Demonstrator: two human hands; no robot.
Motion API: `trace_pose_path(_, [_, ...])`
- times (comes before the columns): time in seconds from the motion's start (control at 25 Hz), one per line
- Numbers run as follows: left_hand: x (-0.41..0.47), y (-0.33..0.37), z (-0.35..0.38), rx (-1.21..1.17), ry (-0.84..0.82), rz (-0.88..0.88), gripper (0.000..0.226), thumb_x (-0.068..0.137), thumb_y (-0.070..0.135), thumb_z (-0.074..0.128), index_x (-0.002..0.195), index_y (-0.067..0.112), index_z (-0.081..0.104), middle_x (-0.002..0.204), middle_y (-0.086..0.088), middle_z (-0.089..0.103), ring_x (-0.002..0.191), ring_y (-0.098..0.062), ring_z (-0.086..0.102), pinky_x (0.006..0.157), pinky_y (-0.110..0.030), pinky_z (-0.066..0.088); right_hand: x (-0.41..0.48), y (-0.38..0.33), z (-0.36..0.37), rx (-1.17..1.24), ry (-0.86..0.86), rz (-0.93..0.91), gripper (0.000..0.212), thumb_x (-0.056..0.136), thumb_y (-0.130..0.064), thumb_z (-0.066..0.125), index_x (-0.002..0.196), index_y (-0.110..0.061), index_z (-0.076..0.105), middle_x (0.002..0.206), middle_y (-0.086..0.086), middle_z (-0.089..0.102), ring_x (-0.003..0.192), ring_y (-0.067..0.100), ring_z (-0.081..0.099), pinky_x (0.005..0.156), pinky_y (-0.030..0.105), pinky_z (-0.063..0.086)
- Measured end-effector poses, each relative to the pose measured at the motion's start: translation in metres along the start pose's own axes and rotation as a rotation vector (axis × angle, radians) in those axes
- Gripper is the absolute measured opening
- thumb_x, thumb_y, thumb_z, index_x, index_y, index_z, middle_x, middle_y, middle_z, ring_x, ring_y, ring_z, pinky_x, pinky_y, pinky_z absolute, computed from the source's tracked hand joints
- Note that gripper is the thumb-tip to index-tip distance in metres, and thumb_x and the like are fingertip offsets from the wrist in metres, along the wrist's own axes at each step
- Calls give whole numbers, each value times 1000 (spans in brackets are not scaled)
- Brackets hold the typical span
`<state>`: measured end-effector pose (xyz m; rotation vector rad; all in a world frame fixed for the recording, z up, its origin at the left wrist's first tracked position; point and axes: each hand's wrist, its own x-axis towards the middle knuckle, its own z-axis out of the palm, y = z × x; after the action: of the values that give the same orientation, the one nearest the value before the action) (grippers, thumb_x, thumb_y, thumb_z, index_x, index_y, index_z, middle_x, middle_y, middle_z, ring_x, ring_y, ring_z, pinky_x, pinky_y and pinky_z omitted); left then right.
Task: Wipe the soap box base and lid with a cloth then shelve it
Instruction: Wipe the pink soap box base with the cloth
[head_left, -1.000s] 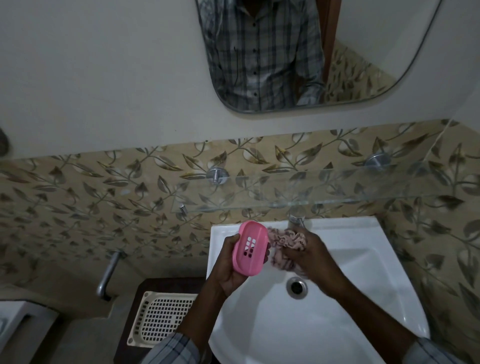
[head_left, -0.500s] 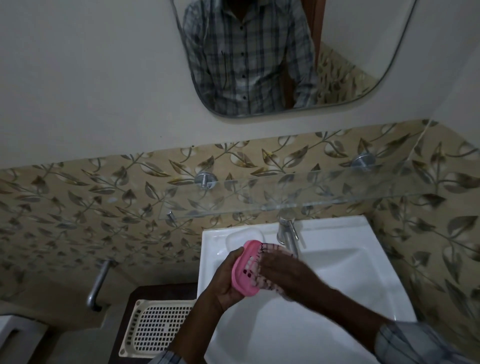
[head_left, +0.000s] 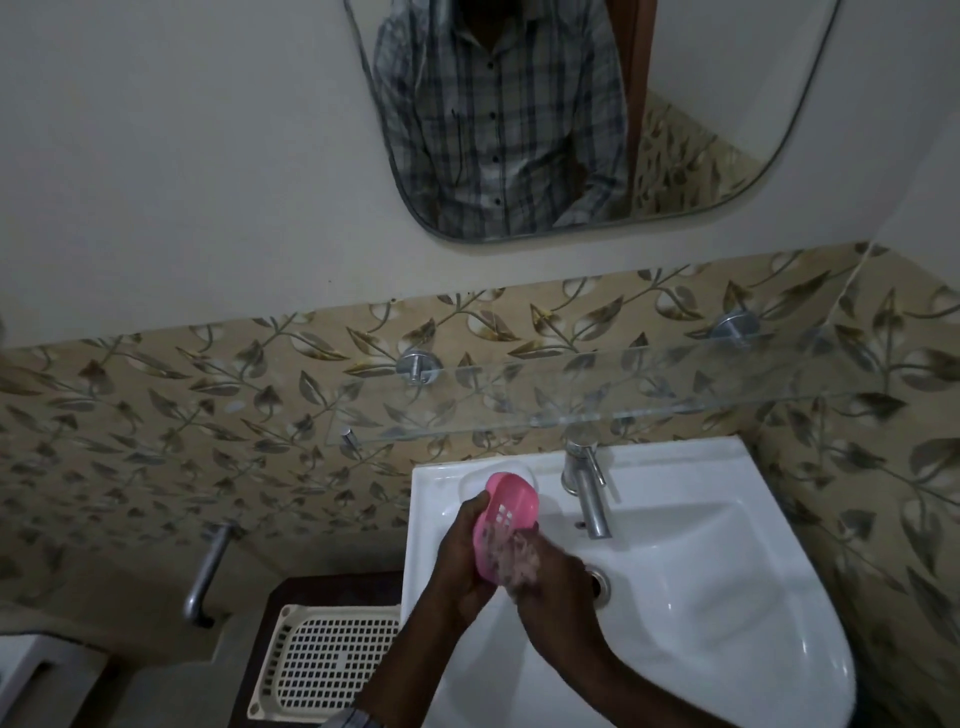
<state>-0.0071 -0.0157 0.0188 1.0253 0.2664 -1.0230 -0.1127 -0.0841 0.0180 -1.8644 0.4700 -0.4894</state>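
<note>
My left hand (head_left: 465, 551) grips a pink soap box part (head_left: 506, 512) with drain slots, held tilted over the white sink (head_left: 701, 597). My right hand (head_left: 558, 582) holds a pinkish cloth (head_left: 511, 558), blurred, pressed against the lower half of the pink part. A clear piece (head_left: 470, 480), perhaps the other half of the box, lies on the sink's back ledge behind the pink part. The glass shelf (head_left: 597, 400) hangs on the tiled wall above the sink.
A chrome tap (head_left: 584, 480) stands at the back of the sink, right of my hands. A cream slotted tray (head_left: 322, 660) rests on a dark stand left of the sink. A metal pipe (head_left: 205, 571) juts from the wall further left. A mirror (head_left: 571, 114) hangs above.
My right hand with the cloth has moved from beside the pink part onto it, then slid down to its lower half. The view has shifted slightly.
</note>
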Motion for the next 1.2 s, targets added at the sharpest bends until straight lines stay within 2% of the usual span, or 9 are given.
trace_pose_path(0.12, [-1,2,6,19,30,89,67,88,42,58,136,-5,52,119,-30,64,104,-37,64,95,-46,51,11,-10,-7,197,11,149,33,77,-4,63,90,-33,69,81,-14,75,77,3,71,60,12,54])
trace_pose_path(0.24, [-4,9,3,-15,41,26,61,93,39,58,137,-1,50,138,-35,52,115,-43,56,101,-51,44,8,12,-34,-466,-150,-620,53,54,10,84,103,-7,74,94,9,77,84,28,75,67,27,61])
trace_pose_path(0.32, [-7,3,5,0,74,15,62,90,40,60,135,-3,52,134,-35,54,111,-42,59,95,-51,49,14,22,-46,-667,-186,-746,57,45,8,87,100,-4,76,95,12,77,85,29,76,68,35,63])
trace_pose_path(0.48, [-3,-21,11,64,94,244,53,89,46,55,116,3,71,115,-24,71,108,-39,67,83,-39,58,23,-14,-20,214,-93,319,16,79,-14,65,93,-12,72,78,10,76,71,30,74,59,28,56])
trace_pose_path(0.56, [-6,-24,14,80,48,292,47,94,44,48,110,10,76,116,-20,73,110,-33,69,81,-34,59,34,-18,-21,574,-43,530,9,84,-13,65,90,-11,72,75,9,76,69,24,75,58,31,59])
trace_pose_path(0.72, [-5,-5,15,25,36,128,56,86,45,59,118,-1,66,108,-26,71,96,-36,71,83,-44,59,29,4,-49,-361,-331,-369,34,79,5,70,112,-4,68,105,13,73,96,28,71,80,38,61])
trace_pose_path(0.8, [-6,-5,14,78,59,100,53,89,43,59,118,-2,64,102,-27,72,90,-36,72,82,-44,59,27,18,-59,-459,-358,-559,43,72,6,75,114,0,69,106,18,73,95,32,72,79,40,61])
trace_pose_path(1.04, [-7,-17,-6,-58,79,153,59,95,44,49,132,-1,57,123,-30,65,111,-42,64,90,-51,57,50,-1,-59,696,-302,466,26,89,-4,66,114,-4,70,110,20,74,104,35,71,92,53,56])
trace_pose_path(1.2, [-21,1,-37,-274,-194,-23,96,61,33,90,138,-6,48,122,-33,58,103,-40,60,86,-47,57,62,0,-91,924,-298,606,35,83,1,65,117,8,66,113,29,70,98,37,71,81,42,61])
